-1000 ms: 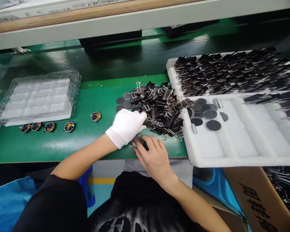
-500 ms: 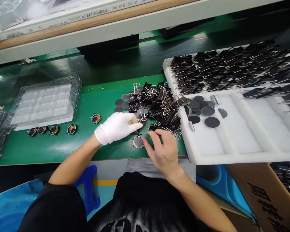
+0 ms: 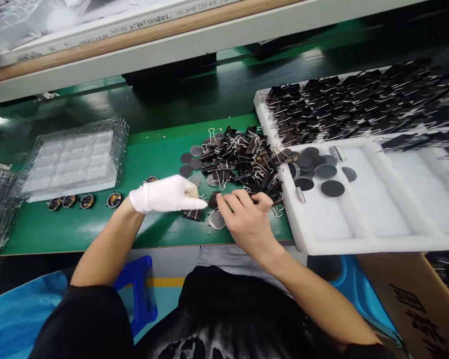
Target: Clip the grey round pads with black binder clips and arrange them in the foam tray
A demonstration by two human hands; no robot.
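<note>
Round metal case [image 3: 217, 220] between our hands, right one nearer.
So the case sat on the green table [image 3: 172, 237], just off our right fingertips and partly behind that bare right hand [image 3: 247, 214]; being round, it had no long axis to line up. We had those fingers curled in, seemingly pinching a small dark clip [image 3: 213, 200] above the case. Our gloved left hand [image 3: 164, 194] was half curled, thumb pointing right, with a black clip [image 3: 193, 214] sideways under it, though we couldn't tell if we were gripping that one.
</note>
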